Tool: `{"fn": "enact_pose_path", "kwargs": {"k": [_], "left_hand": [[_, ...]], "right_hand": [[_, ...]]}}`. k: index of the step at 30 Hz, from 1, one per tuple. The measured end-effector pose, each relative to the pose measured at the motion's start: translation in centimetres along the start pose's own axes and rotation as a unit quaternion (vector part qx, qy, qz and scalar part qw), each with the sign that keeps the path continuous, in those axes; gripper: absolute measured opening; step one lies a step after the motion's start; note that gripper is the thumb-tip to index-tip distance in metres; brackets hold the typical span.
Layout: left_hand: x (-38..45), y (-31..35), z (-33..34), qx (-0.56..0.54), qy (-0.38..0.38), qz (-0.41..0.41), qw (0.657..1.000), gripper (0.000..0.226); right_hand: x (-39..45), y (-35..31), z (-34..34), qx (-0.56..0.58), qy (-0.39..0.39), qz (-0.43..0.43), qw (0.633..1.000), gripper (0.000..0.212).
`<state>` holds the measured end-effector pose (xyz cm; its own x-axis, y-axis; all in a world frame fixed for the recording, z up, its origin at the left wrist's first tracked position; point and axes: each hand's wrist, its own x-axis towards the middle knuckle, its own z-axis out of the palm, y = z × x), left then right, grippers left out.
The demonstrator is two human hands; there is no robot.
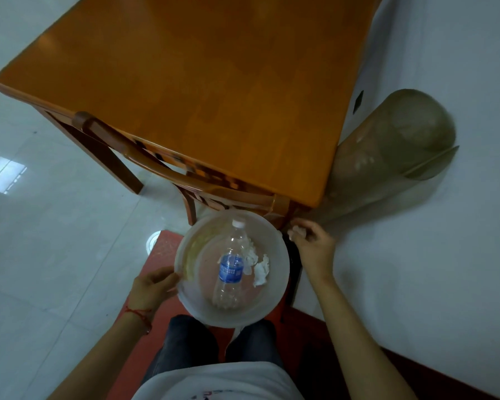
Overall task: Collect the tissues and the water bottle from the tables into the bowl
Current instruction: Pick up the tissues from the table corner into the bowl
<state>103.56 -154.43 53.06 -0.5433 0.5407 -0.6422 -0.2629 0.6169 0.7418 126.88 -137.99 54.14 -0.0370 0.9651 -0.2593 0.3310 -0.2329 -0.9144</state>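
A translucent plastic bowl [274, 249] is held low in front of me, below the near edge of the wooden table [202, 82]. My left hand [153, 287] grips the bowl's left rim. Inside it lies a clear water bottle [230, 269] with a blue label and white cap, cap pointing away from me. Crumpled white tissues [259, 268] lie beside the bottle on its right. My right hand [312, 241] hovers just past the bowl's right rim, fingers pinched on a small white tissue piece [296, 230].
A wooden chair [145, 157] is pushed under the table's near side. A large translucent bin [387, 157] leans against the white wall at the right. Red floor mat [168, 249] under my feet; glossy white tiles to the left.
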Motion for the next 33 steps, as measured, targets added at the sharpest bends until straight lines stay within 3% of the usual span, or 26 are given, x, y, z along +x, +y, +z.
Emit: {"fn": "enact_pose_path", "kwargs": {"k": [9,16,20,25,33], "left_hand": [[-1.2,-1.0,0.2,-0.001,0.006,0.001,1.0,0.024],[-2.0,-2.0,-0.2,0.0,0.019,-0.001,1.0,0.027],[-2.4,-2.5,-0.7,-0.019,0.032,-0.009,0.999,0.026],[-2.7,-3.6,-2.0,-0.044,0.049,-0.016,0.998,0.027],[-2.5,-5.1,-6.4,-0.094,0.076,-0.035,0.992,0.027]], "right_hand": [[-6.8,2.2,1.7,-0.057,-0.136,-0.011,0.989,0.037],[-6.9,2.5,-0.3,-0.13,-0.089,-0.11,0.981,0.039],[-6.4,3.0,-1.4,-0.132,-0.06,-0.038,0.989,0.042],[-6.4,3.2,-0.7,-0.077,-0.116,0.076,0.987,0.046],[-7.5,1.8,3.9,-0.098,-0.17,0.063,0.978,0.032]]}}
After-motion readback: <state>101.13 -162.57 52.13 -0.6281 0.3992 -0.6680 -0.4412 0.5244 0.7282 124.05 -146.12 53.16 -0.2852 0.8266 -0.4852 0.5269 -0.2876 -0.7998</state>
